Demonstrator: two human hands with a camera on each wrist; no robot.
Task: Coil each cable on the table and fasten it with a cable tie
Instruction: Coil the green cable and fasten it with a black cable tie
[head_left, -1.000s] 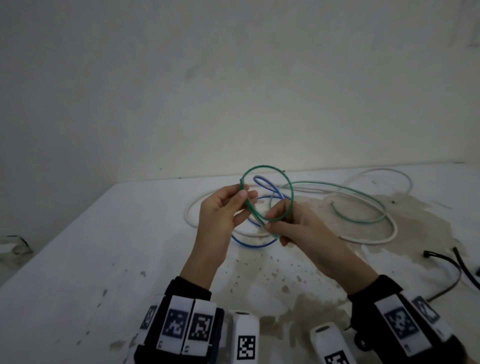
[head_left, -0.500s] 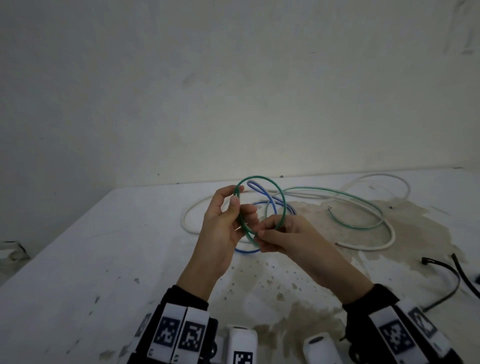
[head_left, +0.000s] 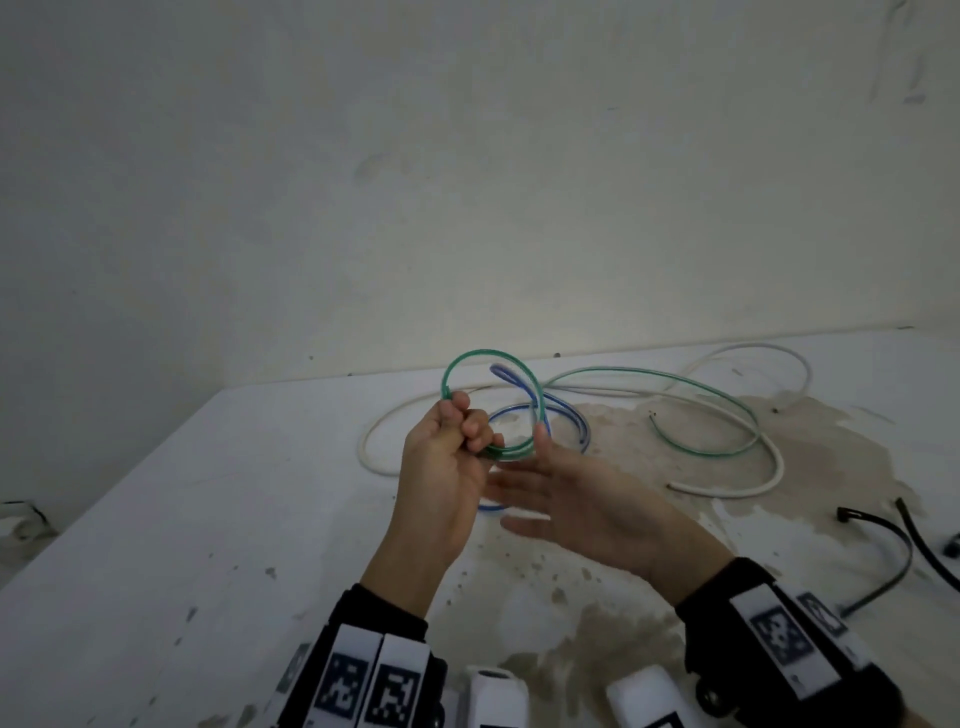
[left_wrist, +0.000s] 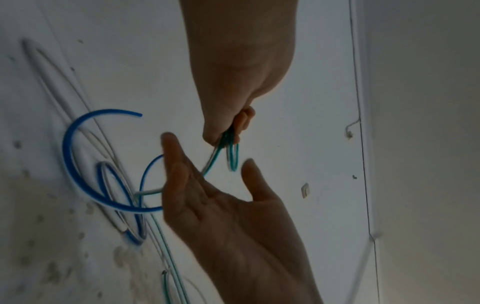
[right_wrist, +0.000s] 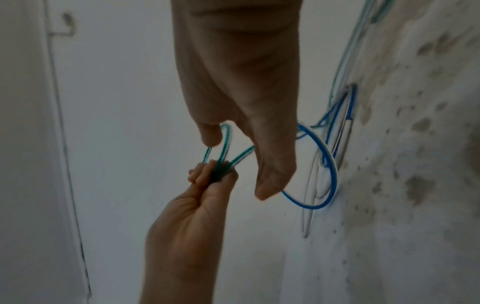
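My left hand (head_left: 465, 434) holds a small coil of the green cable (head_left: 488, 354) above the table, with the fingers curled round the loops at their lower left. In the left wrist view the same hand (left_wrist: 228, 131) pinches the green strands (left_wrist: 232, 156). My right hand (head_left: 524, 478) hovers just below and to the right of the coil, fingers straight, thumb up, holding nothing. From the right wrist, my right hand (right_wrist: 241, 164) is spread beside the green loops (right_wrist: 226, 142). The rest of the green cable (head_left: 691, 387) trails over the table (head_left: 208, 519).
A blue cable (head_left: 574, 418) lies looped behind the hands, and a long white cable (head_left: 727, 493) curls across the back right. Black cable ties (head_left: 901, 551) lie at the right edge. The tabletop has brown stains in the middle and right. A wall stands close behind.
My right hand has let go of the green coil and opened, dropping slightly below it. The left hand now holds the coil alone, with its fingers wrapped more tightly.
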